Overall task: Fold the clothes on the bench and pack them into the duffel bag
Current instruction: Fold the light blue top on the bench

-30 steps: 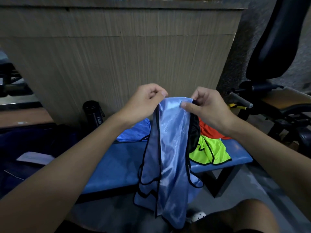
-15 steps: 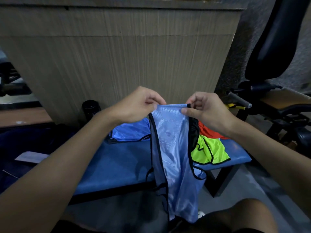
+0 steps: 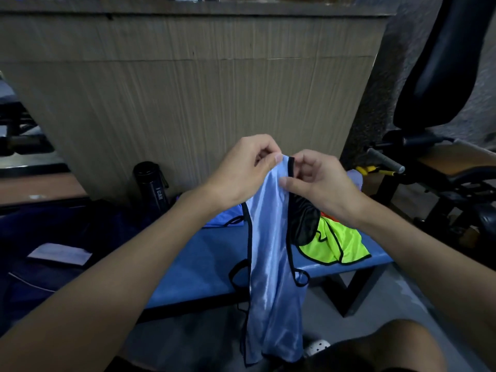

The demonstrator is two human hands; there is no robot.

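Observation:
A light blue vest with black trim hangs lengthwise in front of me, above the blue bench. My left hand pinches its top edge on the left. My right hand pinches the top edge on the right, close beside the left. On the bench behind lie a neon yellow vest, a black garment, an orange one and another blue one. The dark navy duffel bag sits at the left end of the bench.
A black bottle stands behind the bench against a wooden panel wall. A white paper lies on the bag. Gym equipment with a black padded seat stands at the right. My knee shows at bottom right.
My two hands have come closer together at the top of the blue vest, narrowing it into a slimmer hanging strip. The vest's lower part has gathered and hangs straighter.

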